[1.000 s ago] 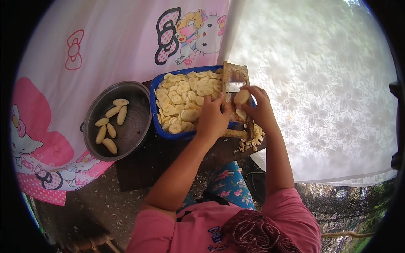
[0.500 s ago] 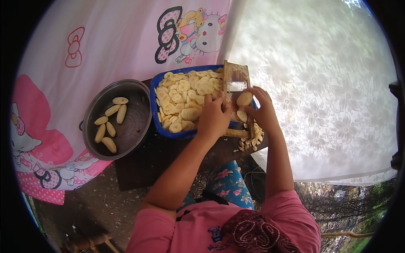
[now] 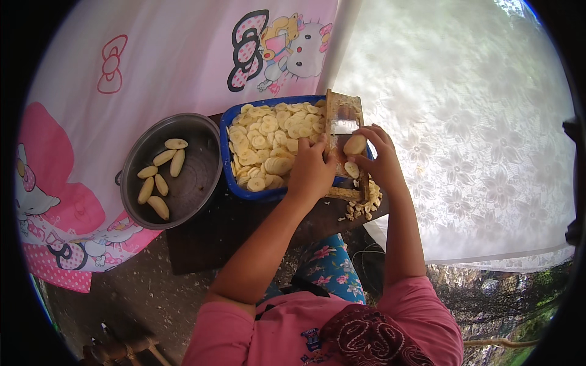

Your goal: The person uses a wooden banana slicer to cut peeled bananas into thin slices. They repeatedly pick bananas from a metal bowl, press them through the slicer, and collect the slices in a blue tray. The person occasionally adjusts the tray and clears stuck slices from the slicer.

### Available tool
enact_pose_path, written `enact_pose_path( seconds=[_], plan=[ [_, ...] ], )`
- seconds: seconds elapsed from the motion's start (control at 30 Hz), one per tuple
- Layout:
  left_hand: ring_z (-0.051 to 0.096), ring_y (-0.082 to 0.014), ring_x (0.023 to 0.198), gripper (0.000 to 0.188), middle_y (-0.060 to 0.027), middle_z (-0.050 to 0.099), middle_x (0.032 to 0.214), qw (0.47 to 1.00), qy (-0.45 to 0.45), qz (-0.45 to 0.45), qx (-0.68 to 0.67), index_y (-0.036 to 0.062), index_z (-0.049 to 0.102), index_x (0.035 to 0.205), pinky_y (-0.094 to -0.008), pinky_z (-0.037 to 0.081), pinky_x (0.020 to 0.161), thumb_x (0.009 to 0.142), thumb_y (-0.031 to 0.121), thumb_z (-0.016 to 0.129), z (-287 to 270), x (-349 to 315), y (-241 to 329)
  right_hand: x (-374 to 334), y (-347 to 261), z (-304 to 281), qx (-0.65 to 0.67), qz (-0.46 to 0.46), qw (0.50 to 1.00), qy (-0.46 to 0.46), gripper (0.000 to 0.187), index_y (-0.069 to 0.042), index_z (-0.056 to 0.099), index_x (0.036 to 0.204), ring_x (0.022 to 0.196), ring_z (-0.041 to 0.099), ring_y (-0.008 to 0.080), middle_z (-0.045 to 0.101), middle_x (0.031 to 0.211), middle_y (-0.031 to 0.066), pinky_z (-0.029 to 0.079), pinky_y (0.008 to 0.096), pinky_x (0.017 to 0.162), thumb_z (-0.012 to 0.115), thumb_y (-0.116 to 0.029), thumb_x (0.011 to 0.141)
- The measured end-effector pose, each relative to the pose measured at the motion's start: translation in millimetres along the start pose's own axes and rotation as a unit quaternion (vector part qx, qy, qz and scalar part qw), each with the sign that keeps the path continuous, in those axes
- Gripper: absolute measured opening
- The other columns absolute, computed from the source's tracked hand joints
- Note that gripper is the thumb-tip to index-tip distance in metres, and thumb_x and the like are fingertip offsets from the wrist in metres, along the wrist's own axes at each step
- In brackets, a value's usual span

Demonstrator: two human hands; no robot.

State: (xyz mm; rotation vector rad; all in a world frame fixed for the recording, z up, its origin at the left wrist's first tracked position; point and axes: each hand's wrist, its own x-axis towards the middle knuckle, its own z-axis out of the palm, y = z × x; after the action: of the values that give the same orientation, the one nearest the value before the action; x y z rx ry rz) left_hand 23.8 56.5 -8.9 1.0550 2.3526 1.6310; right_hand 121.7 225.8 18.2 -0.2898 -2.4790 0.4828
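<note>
A wooden slicer (image 3: 343, 105) with a metal blade (image 3: 343, 126) lies across the right end of a blue basin (image 3: 224, 143). My left hand (image 3: 312, 172) is closed at the slicer's left rail, its fingertips partly hidden. My right hand (image 3: 382, 160) pinches a peeled banana (image 3: 354, 144) against the slicer's board, on the near side of the blade. Just below that banana, a pale slice (image 3: 351, 170) rests near my right fingers. Many round banana slices (image 3: 268, 141) fill the basin.
Left of the basin, a dark metal pot (image 3: 194, 194) holds several peeled bananas (image 3: 177, 163). Small banana pieces (image 3: 365, 207) lie at the slicer's near end on the dark table (image 3: 244, 235). A pink printed curtain (image 3: 165, 55) and a white lace curtain (image 3: 452, 134) hang close behind.
The whole view has shifted very slightly. Both hands keep nearly the same place, with the banana still on the slicer's board near the blade.
</note>
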Motion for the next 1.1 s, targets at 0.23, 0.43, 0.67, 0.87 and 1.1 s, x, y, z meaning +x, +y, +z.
enact_pose_path(
  seconds=[0.23, 0.43, 0.67, 0.87, 1.1],
  plan=[
    [0.062, -0.0367, 0.095, 0.046, -0.0201, 0.049, 0.113, 1.0, -0.006, 0.006, 0.011, -0.0017, 0.056, 0.132, -0.0437, 0.051, 0.083, 0.09, 0.017, 0.06, -0.5, 1.4, 0.4, 73.3, 33.8, 22.1, 0.03, 0.084, 0.994, 0.057, 0.055, -0.016, 0.062, 0.127, 0.126, 0.049, 0.0358, 0.056, 0.131, 0.0151, 0.041, 0.044, 0.104, 0.08, -0.022, 0.075],
    [0.061, -0.0371, 0.096, 0.047, -0.0205, 0.05, 0.112, 1.0, 0.003, 0.009, 0.004, -0.0027, 0.056, 0.132, -0.0433, 0.051, 0.083, 0.09, 0.017, 0.061, -1.5, 0.3, 1.1, 17.9, 19.9, 12.7, 0.005, 0.023, 0.999, 0.025, 0.056, -0.014, 0.063, 0.126, 0.127, 0.049, 0.0379, 0.055, 0.132, 0.0173, 0.042, 0.0448, 0.104, 0.081, -0.022, 0.074],
    [0.061, -0.0374, 0.095, 0.047, -0.0209, 0.05, 0.112, 1.0, -0.004, 0.011, 0.01, -0.0027, 0.056, 0.132, -0.0428, 0.051, 0.083, 0.089, 0.016, 0.061, 1.5, 2.0, -2.0, 40.9, 25.9, 16.3, 0.046, 0.017, 0.998, 0.037, 0.053, -0.015, 0.063, 0.126, 0.123, 0.05, 0.039, 0.055, 0.13, 0.0169, 0.043, 0.0455, 0.102, 0.079, -0.021, 0.076],
    [0.061, -0.0374, 0.095, 0.047, -0.0208, 0.05, 0.111, 1.0, 0.004, 0.012, 0.009, -0.0025, 0.056, 0.132, -0.0428, 0.051, 0.082, 0.089, 0.016, 0.061, -2.2, 1.1, 2.1, 55.8, 22.2, 15.8, 0.013, 0.072, 0.997, 0.036, 0.052, -0.015, 0.063, 0.125, 0.121, 0.052, 0.0373, 0.057, 0.127, 0.015, 0.043, 0.0448, 0.102, 0.079, -0.02, 0.076],
    [0.061, -0.0369, 0.096, 0.048, -0.0198, 0.05, 0.112, 1.0, 0.007, 0.016, 0.023, -0.0021, 0.056, 0.133, -0.0432, 0.051, 0.083, 0.089, 0.016, 0.061, 2.7, 0.9, -2.2, 0.0, 14.3, 7.5, -0.004, -0.038, 0.999, 0.017, 0.052, -0.015, 0.063, 0.124, 0.123, 0.05, 0.0359, 0.056, 0.127, 0.0145, 0.041, 0.0454, 0.103, 0.08, -0.021, 0.075]
  ],
)
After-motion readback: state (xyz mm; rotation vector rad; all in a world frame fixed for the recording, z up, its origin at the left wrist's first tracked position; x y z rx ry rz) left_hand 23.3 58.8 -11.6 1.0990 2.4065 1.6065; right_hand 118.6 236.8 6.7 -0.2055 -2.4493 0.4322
